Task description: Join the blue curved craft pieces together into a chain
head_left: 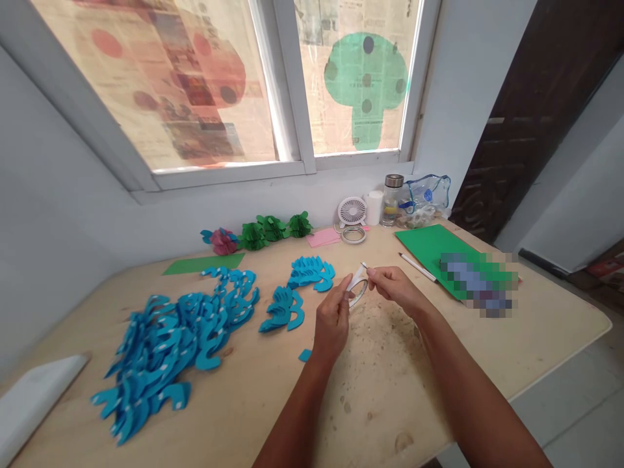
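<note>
My left hand [335, 313] is closed around a roll of white tape [359, 294], held upright above the wooden table. A short strip of tape stretches up from the roll, and the fingertips of my right hand [392, 284] pinch its free end. Left of my left hand lie two small bundles of cut blue paper pieces, a nearer bundle [283, 309] and a farther bundle [311, 272]. A tiny blue paper scrap [305, 355] sits beside my left wrist. Farther left spreads a large heap of curved blue paper pieces [180, 335] dotted with white squares.
Along the wall stand green paper shapes [272, 227], a pink paper flower [224, 242], a small fan [351, 211], a second tape roll [353, 234] and a bottle [391, 201]. To the right lie a white pen [418, 267] and green sheets [431, 244], partly under a blurred patch.
</note>
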`<state>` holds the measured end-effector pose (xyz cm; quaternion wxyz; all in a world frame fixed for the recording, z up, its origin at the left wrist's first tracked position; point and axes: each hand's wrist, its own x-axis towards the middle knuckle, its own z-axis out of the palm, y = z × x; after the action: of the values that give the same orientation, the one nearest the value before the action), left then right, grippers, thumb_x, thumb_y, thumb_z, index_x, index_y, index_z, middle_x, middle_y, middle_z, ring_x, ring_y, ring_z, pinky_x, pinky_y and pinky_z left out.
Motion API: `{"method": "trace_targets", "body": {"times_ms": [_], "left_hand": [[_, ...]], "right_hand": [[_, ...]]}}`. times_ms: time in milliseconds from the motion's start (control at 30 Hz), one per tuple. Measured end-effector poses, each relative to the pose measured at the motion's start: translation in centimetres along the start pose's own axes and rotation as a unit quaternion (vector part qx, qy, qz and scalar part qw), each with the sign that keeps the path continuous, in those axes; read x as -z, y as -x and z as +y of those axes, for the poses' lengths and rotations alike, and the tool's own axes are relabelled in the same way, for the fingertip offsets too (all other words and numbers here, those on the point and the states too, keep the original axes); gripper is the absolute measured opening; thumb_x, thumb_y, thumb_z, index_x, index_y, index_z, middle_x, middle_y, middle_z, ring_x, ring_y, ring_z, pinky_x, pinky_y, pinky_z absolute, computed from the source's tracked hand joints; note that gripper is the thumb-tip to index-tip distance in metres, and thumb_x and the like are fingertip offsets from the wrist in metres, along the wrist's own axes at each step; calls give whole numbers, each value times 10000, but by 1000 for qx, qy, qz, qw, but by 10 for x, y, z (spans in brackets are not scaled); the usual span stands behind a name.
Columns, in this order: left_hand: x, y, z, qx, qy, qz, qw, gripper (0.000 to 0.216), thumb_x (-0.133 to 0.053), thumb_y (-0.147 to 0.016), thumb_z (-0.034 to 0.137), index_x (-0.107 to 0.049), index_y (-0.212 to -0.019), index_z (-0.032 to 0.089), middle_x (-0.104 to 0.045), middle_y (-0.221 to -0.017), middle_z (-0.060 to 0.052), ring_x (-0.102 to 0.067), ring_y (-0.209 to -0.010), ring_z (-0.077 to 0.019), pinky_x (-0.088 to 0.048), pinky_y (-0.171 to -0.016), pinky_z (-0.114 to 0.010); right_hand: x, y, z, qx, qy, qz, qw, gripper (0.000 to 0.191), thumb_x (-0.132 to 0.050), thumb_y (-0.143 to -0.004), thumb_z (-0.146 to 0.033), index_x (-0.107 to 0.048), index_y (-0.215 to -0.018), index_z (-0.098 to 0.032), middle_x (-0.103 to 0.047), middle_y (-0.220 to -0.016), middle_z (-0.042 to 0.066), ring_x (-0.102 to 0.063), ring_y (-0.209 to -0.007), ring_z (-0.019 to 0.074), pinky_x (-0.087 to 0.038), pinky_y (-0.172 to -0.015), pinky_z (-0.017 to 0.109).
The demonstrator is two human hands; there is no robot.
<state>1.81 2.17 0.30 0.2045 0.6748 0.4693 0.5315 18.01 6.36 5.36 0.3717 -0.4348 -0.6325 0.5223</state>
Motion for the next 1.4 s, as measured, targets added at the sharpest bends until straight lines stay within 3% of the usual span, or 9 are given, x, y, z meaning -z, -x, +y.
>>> {"method": "trace_targets", "body": {"times_ms": [300, 600, 1033, 1400], "left_hand": [[0, 0, -2, 7, 9, 0, 1000, 416, -387, -876, 232, -487, -1280, 237, -651, -886, -52, -552, -647, -117, -461, -628, -242], [-1, 1, 1, 25, 50, 30, 998, 382, -366, -896, 297, -533, -1229, 214, -614, -785, -36, -503, -572, -94, -446, -579, -224], [-1, 1, -2, 15, 57, -12, 998, 404, -367, -896, 294, -492, -1272, 216, -621, -817, -44, -493, -579, -93, -448, -574, -220], [-2, 1, -1, 24, 58, -8, 998, 395, -388, -882, 296, -521, -1243, 206, -617, -794, -37, -469, -539, -87, -436, -547, -216]], "right_hand": [[-2, 0, -2, 22, 43, 62, 997, 452, -502, -752, -581, -513, -569, -167, -282, -444, -67, -263, -433, 70, -175, -427, 224], [-5, -1, 4, 16, 11, 11, 1000, 419, -502, -773, -564, -549, -683, -157, -304, -448, -78, -270, -418, 65, -185, -419, 213], [-6, 1, 0, 41, 16, -10, 999, 401, -499, -776, -551, -519, -663, -167, -283, -466, -81, -246, -440, 68, -182, -431, 219], [-4, 0, -1, 74, 114, 46, 990, 399, -464, -806, -508, -454, -591, -172, -274, -542, -52, -276, -517, 84, -203, -485, 228]]}}
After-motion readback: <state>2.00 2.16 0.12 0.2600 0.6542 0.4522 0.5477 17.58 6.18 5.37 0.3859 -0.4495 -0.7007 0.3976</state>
